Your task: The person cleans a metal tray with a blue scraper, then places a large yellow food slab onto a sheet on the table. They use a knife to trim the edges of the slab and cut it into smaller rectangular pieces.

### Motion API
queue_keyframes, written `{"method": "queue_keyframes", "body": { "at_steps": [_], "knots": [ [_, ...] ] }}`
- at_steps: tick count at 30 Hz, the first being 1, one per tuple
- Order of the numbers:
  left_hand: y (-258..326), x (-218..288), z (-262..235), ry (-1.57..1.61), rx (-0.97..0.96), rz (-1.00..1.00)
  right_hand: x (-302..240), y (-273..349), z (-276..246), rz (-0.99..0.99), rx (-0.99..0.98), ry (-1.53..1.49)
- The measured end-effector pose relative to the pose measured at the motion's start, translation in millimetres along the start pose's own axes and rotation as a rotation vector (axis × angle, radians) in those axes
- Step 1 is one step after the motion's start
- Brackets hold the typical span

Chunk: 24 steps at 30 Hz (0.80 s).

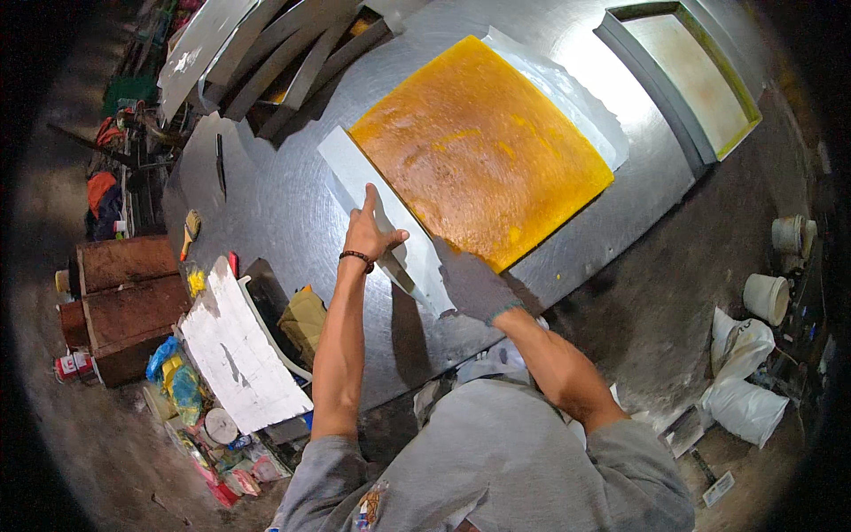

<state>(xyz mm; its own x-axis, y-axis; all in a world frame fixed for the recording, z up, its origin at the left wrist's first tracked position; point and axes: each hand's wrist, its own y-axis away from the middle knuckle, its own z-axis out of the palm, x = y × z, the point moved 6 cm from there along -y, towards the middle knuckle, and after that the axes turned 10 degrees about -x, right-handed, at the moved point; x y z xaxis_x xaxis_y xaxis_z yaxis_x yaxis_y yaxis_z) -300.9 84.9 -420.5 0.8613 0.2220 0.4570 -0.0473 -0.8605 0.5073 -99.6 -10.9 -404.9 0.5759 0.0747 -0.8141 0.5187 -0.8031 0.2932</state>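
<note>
The left hand (370,232) lay flat on a white plastic sheet (381,217), fingers together and pointing up the table, thumb spread to the right. A dark band sat on the wrist. The hand pressed down on the sheet and gripped nothing. The right hand (474,284) wore a grey glove and rested at the near corner of the same sheet, palm down; whether its fingers closed on the sheet's edge could not be told. A narrow blade-like strip (403,275) lay between the two hands, its far end beneath the left hand; which hand, if either, held it was not clear.

The sheet extended beneath a large square orange slab (479,151), showing as a white border along the slab's left and upper right sides. The slab lay just right of the left hand and beyond the right hand, its lower left edge close to the left thumb but not touching it. Both rested on a metal table (275,213).

At the table's far right stood an empty shallow tray (709,89) with a green rim. Stacked metal trays (284,53) leaned at the far left. A knife (219,164) and a brush (190,232) lay on the table's left side, well apart from the hands. A white board (235,355) sat at the near left edge. White buckets (767,297) and sacks (745,399) stood on the floor to the right.
</note>
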Motion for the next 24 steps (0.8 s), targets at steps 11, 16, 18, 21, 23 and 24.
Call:
{"method": "queue_keyframes", "body": {
  "at_steps": [11, 16, 18, 21, 23, 24],
  "knots": [
    [0.0, 5.4, -1.4, -0.001, -0.016, -0.008, 0.4, 50.7, -2.1, 0.057, -0.004, -0.065],
    [-7.8, -2.2, -0.5, -0.019, 0.009, 0.043, 14.5, 36.0, 11.6, 0.051, -0.074, -0.072],
    [-11.8, -9.2, 0.3, -0.015, 0.003, 0.056, 13.7, 45.3, 10.7, 0.097, -0.101, -0.059],
    [-15.4, -15.4, 2.8, -0.004, -0.014, 0.04, 8.4, 85.5, 8.8, 0.147, -0.155, 0.037],
    [-15.9, -14.6, 3.0, 0.015, -0.037, 0.008, 11.2, 92.7, 10.3, 0.12, -0.113, 0.033],
    [-17.3, -15.1, 3.3, 0.012, -0.036, 0.009, 12.1, 94.6, 11.0, 0.107, -0.091, 0.031]
  ]
}}
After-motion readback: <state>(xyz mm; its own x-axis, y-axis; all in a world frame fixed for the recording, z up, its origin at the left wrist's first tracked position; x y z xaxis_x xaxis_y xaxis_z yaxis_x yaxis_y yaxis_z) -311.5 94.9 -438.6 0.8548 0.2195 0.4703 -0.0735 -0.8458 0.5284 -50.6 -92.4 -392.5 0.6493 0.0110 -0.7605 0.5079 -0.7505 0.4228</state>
